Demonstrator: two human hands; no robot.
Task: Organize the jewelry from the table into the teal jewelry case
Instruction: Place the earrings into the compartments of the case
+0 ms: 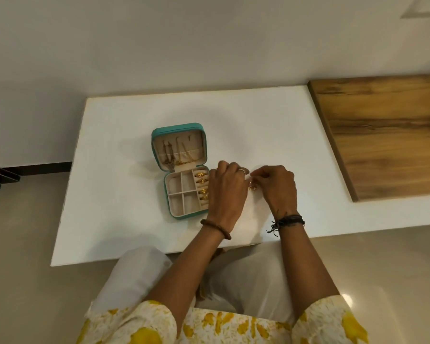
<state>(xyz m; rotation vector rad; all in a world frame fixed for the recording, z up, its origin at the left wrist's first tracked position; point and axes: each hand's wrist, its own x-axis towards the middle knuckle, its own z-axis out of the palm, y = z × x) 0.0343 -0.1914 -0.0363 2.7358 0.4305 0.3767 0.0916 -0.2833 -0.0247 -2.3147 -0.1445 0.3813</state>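
Teal jewelry case lies open at frame centre on white counter: beige lining, chains in lid, gold rings in right-hand slots. Left hand and right hand, just right of it, pinch a small gold piece together.

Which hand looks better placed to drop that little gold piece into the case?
Probably the left hand. It lies right beside the teal jewelry case, partly over its ring slots, while the right hand is farther away. Both pinch the gold piece between them.
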